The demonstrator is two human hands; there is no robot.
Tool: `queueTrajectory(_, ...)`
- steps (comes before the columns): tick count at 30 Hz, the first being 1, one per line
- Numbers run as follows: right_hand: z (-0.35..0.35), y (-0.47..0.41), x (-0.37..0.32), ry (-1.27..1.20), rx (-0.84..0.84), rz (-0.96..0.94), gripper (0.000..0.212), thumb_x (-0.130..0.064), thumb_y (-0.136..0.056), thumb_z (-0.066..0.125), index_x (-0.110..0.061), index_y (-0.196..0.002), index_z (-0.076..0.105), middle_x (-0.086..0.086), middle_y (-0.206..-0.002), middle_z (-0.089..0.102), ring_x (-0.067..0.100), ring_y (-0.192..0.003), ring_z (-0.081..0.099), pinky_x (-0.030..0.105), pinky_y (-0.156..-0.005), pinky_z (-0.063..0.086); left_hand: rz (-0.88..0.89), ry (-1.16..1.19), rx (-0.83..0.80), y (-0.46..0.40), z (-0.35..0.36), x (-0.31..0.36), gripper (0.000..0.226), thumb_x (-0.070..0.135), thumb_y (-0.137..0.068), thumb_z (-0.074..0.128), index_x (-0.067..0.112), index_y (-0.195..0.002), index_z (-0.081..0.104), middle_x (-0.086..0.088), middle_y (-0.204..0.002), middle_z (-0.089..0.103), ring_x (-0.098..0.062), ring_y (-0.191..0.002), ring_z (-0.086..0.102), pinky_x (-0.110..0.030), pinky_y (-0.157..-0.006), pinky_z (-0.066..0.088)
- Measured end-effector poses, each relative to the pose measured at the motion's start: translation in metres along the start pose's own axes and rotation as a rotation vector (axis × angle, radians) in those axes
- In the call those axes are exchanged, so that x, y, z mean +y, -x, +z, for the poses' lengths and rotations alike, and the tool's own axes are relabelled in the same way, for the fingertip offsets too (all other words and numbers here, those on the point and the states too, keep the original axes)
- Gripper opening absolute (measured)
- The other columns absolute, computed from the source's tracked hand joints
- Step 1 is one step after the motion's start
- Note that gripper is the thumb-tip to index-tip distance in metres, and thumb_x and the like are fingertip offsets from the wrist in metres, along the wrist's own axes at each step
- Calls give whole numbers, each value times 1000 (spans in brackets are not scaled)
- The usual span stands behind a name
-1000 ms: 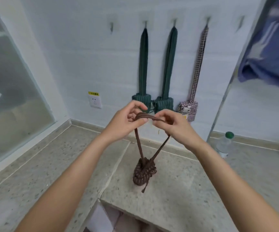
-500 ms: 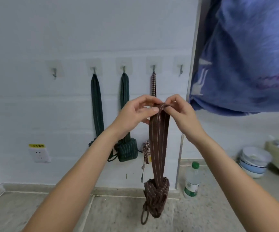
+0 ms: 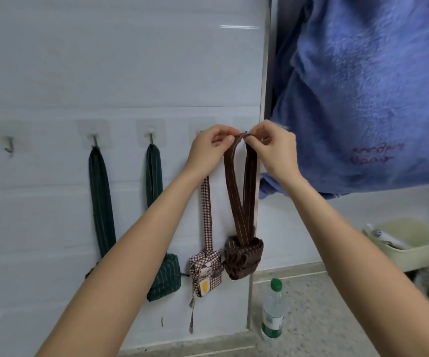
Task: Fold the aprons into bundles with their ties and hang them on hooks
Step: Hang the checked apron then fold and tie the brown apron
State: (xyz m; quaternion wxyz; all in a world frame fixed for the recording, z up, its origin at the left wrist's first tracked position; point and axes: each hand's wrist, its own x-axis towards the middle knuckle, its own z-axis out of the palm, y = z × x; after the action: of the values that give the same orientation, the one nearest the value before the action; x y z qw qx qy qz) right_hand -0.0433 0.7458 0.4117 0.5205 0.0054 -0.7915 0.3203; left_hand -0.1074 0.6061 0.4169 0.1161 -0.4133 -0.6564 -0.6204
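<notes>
Brown bundle [image 3: 243, 257] hanging low against the white wall [image 3: 120, 73], near the frame's centre, carried by its tie loop [image 3: 241, 181] that rises to 12 o'clock. Top of the loop pinched from both sides: left hand [image 3: 209, 148] at 9 o'clock of it, thumb and forefinger closed on the strap, other fingers curled; right hand [image 3: 272, 148] at 3 o'clock, fingertips pinching the same top. Right at the hook there, mostly hidden behind the fingers; cannot tell if the loop is already over it.

Just beside the bundle at 9 o'clock, touching or nearly so, a checked bundle [image 3: 205, 269] on its own strap. Further at 9 o'clock, two green bundles [image 3: 165, 276] on hooks [image 3: 151, 136], the left one hidden by the forearm. One bare hook [image 3: 9, 146] far at 9 o'clock.

At 3 o'clock and above, a blue fleece cloth [image 3: 362, 94]. At 5 o'clock on the floor, a bottle [image 3: 272, 310] with green cap. Far at 3 o'clock, a pale basin [image 3: 411, 243].
</notes>
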Motion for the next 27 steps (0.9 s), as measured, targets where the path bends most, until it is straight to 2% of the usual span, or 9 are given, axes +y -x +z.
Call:
queueTrajectory(1,2,-4,3,16,15,1,12,-29,-83,64,-17,-84,65,-11,-73,64,3,-68,59,24,-65,50,20,-43,16,-7,2,-3,16,4,-90,54,17,-92,64,2,-94,67,-15,-94,64,-31,-90,51)
queueTrajectory(3,5,-12,10,39,46,-11,13,-29,-83,63,-17,-84,65,-9,-74,65,6,-69,60,30,-67,53,62,-142,64,-18,7,-8,13,6,-89,56,16,-92,63,1,-94,67,-15,-93,63,-26,-87,51)
queueTrajectory(8,7,-19,18,122,100,-81,6,-21,-85,61,-15,-83,63,-9,-73,62,7,-66,57,25,-64,50,148,-269,207,-29,14,-17,3,17,-85,65,19,-86,64,1,-84,69,-6,-76,64,-22,-74,53)
queueTrajectory(10,6,-20,22,194,98,-112,5,-20,-85,59,-15,-83,62,-9,-73,62,8,-66,57,29,-64,50,192,-367,229,-29,15,-19,4,18,-86,64,15,-88,64,1,-83,69,-6,-72,63,-20,-72,52)
queueTrajectory(13,8,-13,28,290,69,-110,8,-21,-83,59,-14,-81,61,-4,-69,63,14,-65,57,37,-62,49,315,-638,188,-25,20,-25,11,22,-89,60,12,-94,61,-2,-84,69,-17,-76,64,-36,-72,52)
queueTrajectory(15,12,-8,34,311,46,-84,12,-25,-83,59,-14,-79,59,-4,-67,62,17,-64,58,37,-61,49,324,-785,154,-24,24,-27,16,27,-90,57,12,-96,58,-2,-84,69,-24,-78,63,-41,-69,50)
queueTrajectory(18,17,6,43,299,-19,-53,17,-31,-83,59,-15,-78,57,-6,-67,62,18,-66,60,39,-63,51,298,-783,150,-16,26,-32,17,26,-91,57,10,-95,58,-3,-83,68,-24,-78,63,-40,-70,48)
queueTrajectory(22,16,32,60,164,-146,28,11,-26,-83,63,-15,-83,60,-10,-72,61,13,-71,61,40,-72,52,248,-643,95,8,28,-42,16,25,-89,59,10,-97,59,1,-87,66,-13,-75,60,-35,-74,49)
queueTrajectory(27,10,97,86,-46,-147,174,8,-22,-87,62,-22,-95,63,-11,-88,65,3,-81,61,23,-76,49,24,-539,-15,67,35,-63,29,39,-86,61,14,-102,60,9,-88,64,-8,-79,63,-30,-79,50)
